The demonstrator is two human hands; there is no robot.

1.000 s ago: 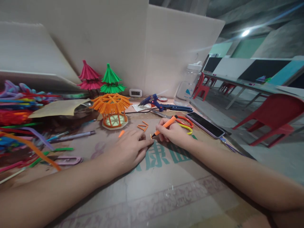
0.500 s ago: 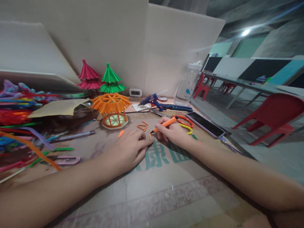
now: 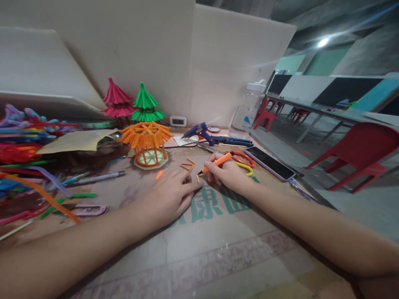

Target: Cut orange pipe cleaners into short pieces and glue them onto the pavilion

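Observation:
My right hand [image 3: 226, 171] grips an orange marker [image 3: 220, 161], its dark tip pointing down to the left. That tip is at a tiny light-coloured stick [image 3: 198, 178] on the table. My left hand [image 3: 174, 189] lies palm down and open, its index finger stretched out with the tip touching the lower end of this stick. Just behind it are several short orange sticks [image 3: 188, 165]. An orange marker cap [image 3: 159, 175] shows behind the left knuckles. Farther back stands an orange pavilion model [image 3: 146, 141] with a slatted roof and a round pale base.
Pink [image 3: 116, 97] and green [image 3: 146, 104] tiered models stand behind. A blue glue gun [image 3: 201, 132], scissors [image 3: 246, 164], a phone [image 3: 268, 162] and a water bottle [image 3: 246, 110] are at right. Coloured pipe cleaners [image 3: 18, 153] and a pink-handled cutter [image 3: 92, 210] lie left.
Almost nothing differs. Both hands stay in place, with the marker tip still at the small stick; the view has shifted very slightly.

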